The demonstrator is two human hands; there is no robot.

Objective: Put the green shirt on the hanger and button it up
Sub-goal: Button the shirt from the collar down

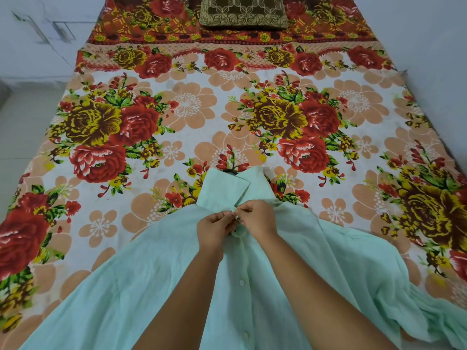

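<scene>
The pale green shirt (141,269) lies front-up on the bed, collar pointing away from me. A small dark piece of the hanger (230,171) peeks out at the collar; the rest is hidden inside the shirt. My left hand (216,229) and my right hand (256,218) meet just below the collar, each pinching the shirt's front edge at the top button. Lower down, white buttons (241,282) run along the placket, which looks fastened there.
The floral bedsheet (187,117) covers the whole bed. A brown patterned pillow (243,12) lies at the far end. White walls flank the bed at left and right. The shirt's right sleeve bunches near the bed's right side (429,314).
</scene>
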